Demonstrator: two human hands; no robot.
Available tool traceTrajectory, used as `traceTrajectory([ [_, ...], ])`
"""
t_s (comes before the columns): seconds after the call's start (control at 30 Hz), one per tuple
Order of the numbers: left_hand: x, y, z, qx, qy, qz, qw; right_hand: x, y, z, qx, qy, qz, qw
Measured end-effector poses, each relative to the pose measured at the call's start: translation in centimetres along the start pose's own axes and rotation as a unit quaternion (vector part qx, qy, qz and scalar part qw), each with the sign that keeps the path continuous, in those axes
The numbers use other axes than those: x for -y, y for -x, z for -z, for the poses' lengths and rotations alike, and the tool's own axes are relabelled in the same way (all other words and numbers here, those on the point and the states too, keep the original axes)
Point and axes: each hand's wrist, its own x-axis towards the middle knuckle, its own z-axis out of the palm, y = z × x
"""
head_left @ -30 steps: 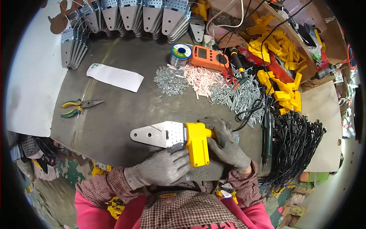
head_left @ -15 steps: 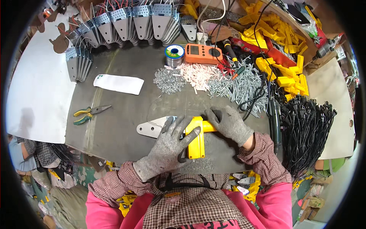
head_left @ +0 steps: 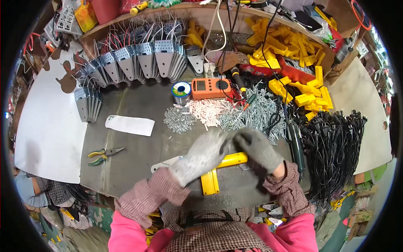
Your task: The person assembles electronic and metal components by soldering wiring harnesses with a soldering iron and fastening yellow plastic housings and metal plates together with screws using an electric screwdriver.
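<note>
A yellow plastic T-shaped housing (head_left: pixel 210 183) lies on the dark worktop in front of me, its tube-like handle (head_left: pixel 232 159) pointing right. My left hand (head_left: pixel 199 155), in a grey glove and smeared by motion, reaches over the housing, and its fingers are hard to make out. Close to those fingertips, my gloved right hand (head_left: pixel 257 147) has its fingers curled together just above the handle, at the near edge of the screw pile (head_left: pixel 254 111). What it holds, if anything, is hidden. A grey metal plate (head_left: pixel 161 164) pokes out from beneath my left forearm.
Pliers (head_left: pixel 105 154) and a white strip (head_left: pixel 130 125) lie to the left. Nuts (head_left: pixel 178 119), pink sleeves (head_left: pixel 208 110), a solder spool (head_left: pixel 181 91) and an orange meter (head_left: pixel 210 87) sit ahead. A dark cylindrical tool (head_left: pixel 296 147) and black cables (head_left: pixel 333 147) line the right.
My left hand has left the yellow housing and moved up and right, toward my right hand. My right hand has come off the handle's end. The view has tilted farther toward the back.
</note>
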Motion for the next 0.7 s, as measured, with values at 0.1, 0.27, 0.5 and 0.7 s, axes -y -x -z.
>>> traceTrajectory([
  [0.1, 2.9, -4.8, -1.2, 0.012, -0.103, 0.044, 0.994, -0.3, -2.0, 0.1, -0.019, 0.21, 0.018, 0.977],
  [0.27, 4.9, -6.9, -3.5, 0.041, -0.07, 0.079, 0.994, -2.5, -4.9, -2.3, -0.022, 0.237, 0.018, 0.971],
  [0.5, 3.6, -5.1, -0.1, -0.05, 0.016, 0.07, 0.996, -2.4, -4.8, -0.6, -0.057, 0.215, -0.022, 0.975],
  [0.7, 0.4, 7.0, 4.6, 0.038, 0.193, -0.014, 0.98, -2.9, -4.2, 0.5, -0.046, 0.01, -0.045, 0.998],
])
